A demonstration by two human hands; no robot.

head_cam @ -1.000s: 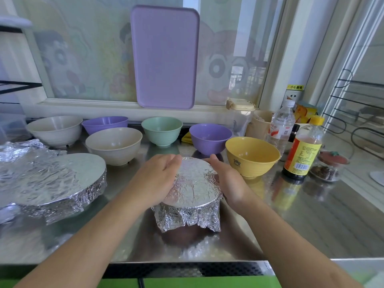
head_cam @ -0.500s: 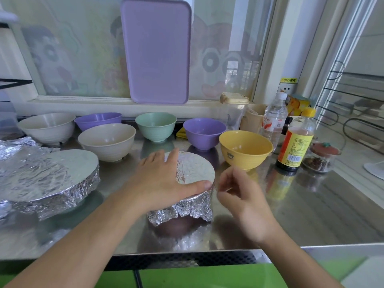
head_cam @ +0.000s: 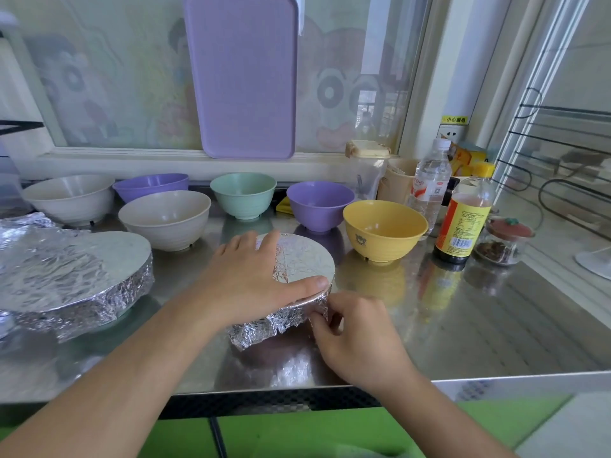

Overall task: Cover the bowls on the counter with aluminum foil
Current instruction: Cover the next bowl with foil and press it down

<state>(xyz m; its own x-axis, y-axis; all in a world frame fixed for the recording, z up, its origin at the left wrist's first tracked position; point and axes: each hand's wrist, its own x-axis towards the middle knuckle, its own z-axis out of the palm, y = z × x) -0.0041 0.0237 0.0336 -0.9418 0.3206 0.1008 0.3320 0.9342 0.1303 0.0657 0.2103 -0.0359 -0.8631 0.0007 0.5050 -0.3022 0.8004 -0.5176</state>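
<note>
Left hand: I see my left hand (head_cam: pixel 254 282) laid flat on the foil-covered round bowl (head_cam: pixel 297 285), fingers (head_cam: pixel 238 246) straight, thumb stretched along the near rim, pressing the top.
Right hand: my right hand (head_cam: pixel 357 338) sits just below the left thumb; its curled fingers (head_cam: pixel 319 322) pinch the crinkled silver foil skirt at the bowl's right side.
Bowl place: under my left fingers, near the front edge of the shiny steel bench (head_cam: pixel 496 325).
Beyond the fingertips: an uncovered yellow bowl (head_cam: pixel 385 231), a purple bowl (head_cam: pixel 320 204), a mint green bowl (head_cam: pixel 243 195) and a cream bowl (head_cam: pixel 164 218).
Left of my left hand: a wide foil-wrapped dish (head_cam: pixel 82 279), apart from it.
</note>
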